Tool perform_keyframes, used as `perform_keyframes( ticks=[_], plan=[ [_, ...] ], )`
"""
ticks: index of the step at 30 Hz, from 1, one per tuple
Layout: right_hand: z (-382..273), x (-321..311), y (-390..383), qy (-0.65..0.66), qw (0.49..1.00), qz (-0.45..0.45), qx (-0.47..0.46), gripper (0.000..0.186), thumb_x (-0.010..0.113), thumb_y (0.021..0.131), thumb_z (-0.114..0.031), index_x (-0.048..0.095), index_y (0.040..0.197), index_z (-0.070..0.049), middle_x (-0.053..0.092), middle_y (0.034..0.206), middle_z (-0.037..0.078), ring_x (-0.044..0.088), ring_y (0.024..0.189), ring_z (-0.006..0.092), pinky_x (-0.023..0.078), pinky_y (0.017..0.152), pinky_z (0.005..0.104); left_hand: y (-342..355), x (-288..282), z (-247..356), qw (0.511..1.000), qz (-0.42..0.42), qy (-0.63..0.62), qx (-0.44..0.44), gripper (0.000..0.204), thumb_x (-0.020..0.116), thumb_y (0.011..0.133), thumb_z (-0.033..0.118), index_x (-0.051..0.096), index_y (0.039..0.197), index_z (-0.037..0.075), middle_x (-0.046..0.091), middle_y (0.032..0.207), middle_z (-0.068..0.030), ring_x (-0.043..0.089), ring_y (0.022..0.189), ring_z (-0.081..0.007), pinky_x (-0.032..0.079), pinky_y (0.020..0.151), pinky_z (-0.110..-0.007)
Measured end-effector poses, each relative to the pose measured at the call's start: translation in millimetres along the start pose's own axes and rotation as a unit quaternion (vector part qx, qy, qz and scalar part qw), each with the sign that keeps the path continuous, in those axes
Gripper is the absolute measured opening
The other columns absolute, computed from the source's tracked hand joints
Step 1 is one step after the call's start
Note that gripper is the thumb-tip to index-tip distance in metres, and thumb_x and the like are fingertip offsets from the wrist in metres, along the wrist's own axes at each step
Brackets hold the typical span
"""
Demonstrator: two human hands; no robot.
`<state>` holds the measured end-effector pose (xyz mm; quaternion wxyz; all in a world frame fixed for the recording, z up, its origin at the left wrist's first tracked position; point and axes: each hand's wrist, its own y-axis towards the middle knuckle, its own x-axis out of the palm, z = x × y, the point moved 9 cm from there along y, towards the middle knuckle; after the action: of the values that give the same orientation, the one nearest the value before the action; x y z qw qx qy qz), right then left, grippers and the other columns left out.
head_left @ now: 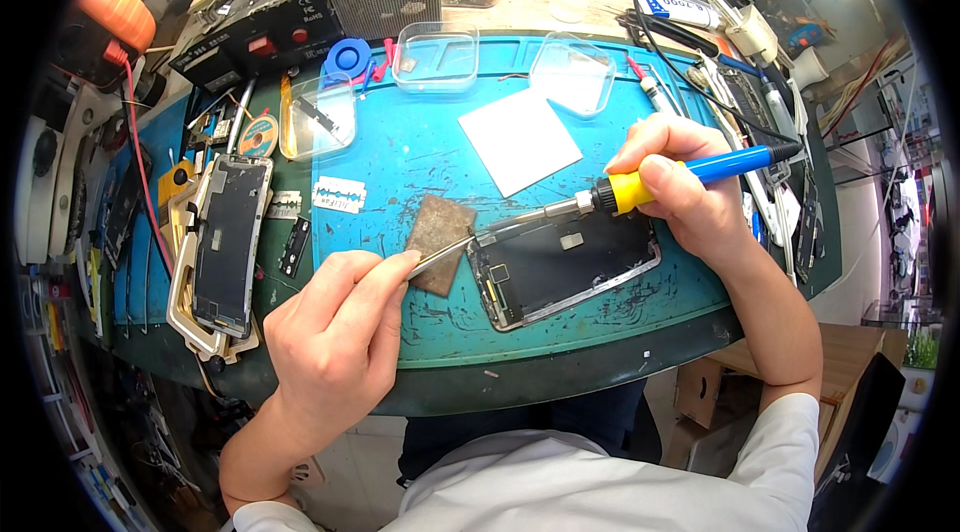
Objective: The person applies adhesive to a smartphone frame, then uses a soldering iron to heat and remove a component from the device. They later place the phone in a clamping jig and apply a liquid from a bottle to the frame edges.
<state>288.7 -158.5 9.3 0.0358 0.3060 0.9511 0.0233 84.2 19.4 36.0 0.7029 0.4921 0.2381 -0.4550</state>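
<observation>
Your right hand (pixel 680 182) is closed around the soldering iron (pixel 725 167), with your fingers and thumb on its yellow and blue handle. Your left hand (pixel 335 332) has a thin metal tool (pixel 437 258) pinched between thumb and finger. The tool and the iron's metal end come close together over the left top corner of the phone screen (pixel 585 267). I can't tell if they touch

The screen lies flat on the blue mat (pixel 590 327), dark side up, in front of you. Neither hand has hold of it. The iron's metal part crosses above its top edge. A brown square plate (pixel 441 244) is just left of it, and a white square sheet (pixel 520 147) is farther back

The screen looks light, thin and stiff, so it could crack if you bend it or push hard on one corner. Its smooth face may be slippery. It would be best to hold it by its long side edges, away from the little parts at its left end. The iron looks easy to lift, but its metal end may be hot, so hold only the handle
</observation>
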Motion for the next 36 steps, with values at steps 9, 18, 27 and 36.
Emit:
perform_keyframes(
  ticks=[9, 18, 27, 36],
  plan=[
    [-0.6, 0.3, 0.2, 0.001, 1.000, 0.001, -0.003, 0.022, 0.068, 0.100, -0.021, 0.076, 0.102, 0.000, 0.072, 0.091, 0.003, 0.062, 0.075, 0.0050, 0.049, 0.065, 0.0216, -0.2, 0.4, -0.3, 1.000, -0.001, -0.002, -0.001, 0.031, 0.076, 0.081, -0.008, 0.076, 0.110, 0.001, 0.067, 0.090, -0.0085, 0.066, 0.066, -0.0235, 0.051, 0.054, -0.033],
    [0.0, 0.2, 0.4, -0.003, 1.000, 0.001, 0.000, 0.021, 0.068, 0.100, -0.018, 0.076, 0.102, 0.000, 0.072, 0.090, 0.003, 0.062, 0.075, 0.0048, 0.049, 0.065, 0.0216, 0.5, 0.9, 0.1, 1.000, 0.001, 0.001, 0.003, 0.031, 0.077, 0.081, -0.008, 0.076, 0.110, 0.001, 0.066, 0.090, -0.0084, 0.065, 0.065, -0.0232, 0.051, 0.054, -0.033],
    [-1.3, 1.2, 0.9, 0.008, 1.000, -0.001, -0.003, 0.019, 0.067, 0.100, -0.017, 0.076, 0.102, 0.000, 0.072, 0.089, 0.003, 0.062, 0.075, 0.0048, 0.049, 0.065, 0.0220, 0.6, 1.7, 0.0, 1.000, 0.002, 0.005, 0.006, 0.030, 0.076, 0.081, -0.008, 0.076, 0.109, 0.002, 0.066, 0.089, -0.0083, 0.065, 0.064, -0.0232, 0.050, 0.053, -0.033],
    [-1.6, 1.3, 1.1, 0.016, 1.000, -0.001, -0.006, 0.020, 0.068, 0.100, -0.017, 0.076, 0.103, 0.001, 0.072, 0.089, 0.003, 0.062, 0.075, 0.0053, 0.050, 0.066, 0.0228, 1.3, 2.1, 0.1, 1.000, -0.001, 0.005, 0.008, 0.030, 0.076, 0.082, -0.008, 0.076, 0.110, 0.002, 0.066, 0.089, -0.0083, 0.064, 0.064, -0.0232, 0.050, 0.053, -0.033]
  ],
)
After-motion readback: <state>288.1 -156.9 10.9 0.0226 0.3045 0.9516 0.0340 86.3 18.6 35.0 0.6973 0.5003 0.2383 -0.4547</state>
